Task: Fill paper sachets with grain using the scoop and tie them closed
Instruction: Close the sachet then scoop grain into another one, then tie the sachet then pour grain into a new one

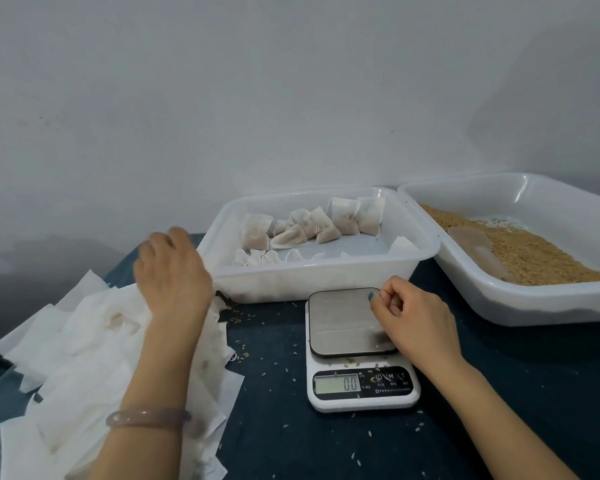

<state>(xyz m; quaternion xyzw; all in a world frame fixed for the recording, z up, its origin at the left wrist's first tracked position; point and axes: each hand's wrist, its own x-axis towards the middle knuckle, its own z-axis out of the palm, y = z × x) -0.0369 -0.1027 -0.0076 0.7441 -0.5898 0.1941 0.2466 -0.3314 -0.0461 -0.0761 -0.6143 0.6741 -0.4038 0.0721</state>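
A heap of empty white paper sachets [84, 341] lies at the left on the dark cloth. My left hand [170, 271] hovers over the heap's far edge with loosely bent fingers, holding nothing I can see. My right hand [409, 313] is over the right side of the scale's steel plate [340, 320], fingers curled and fingertips pinched together; whether anything is between them is too small to tell. Filled, tied sachets [312, 225] lie in the middle white tub [323, 282]. The translucent scoop [475, 249] rests in the grain [534, 254] in the right tub.
The kitchen scale's display [336, 383] reads 0.0. The right tub's rim [548, 299] stands close behind my right hand. Loose grains are scattered over the dark cloth [274, 427] around the scale. A grey wall is close behind the tubs.
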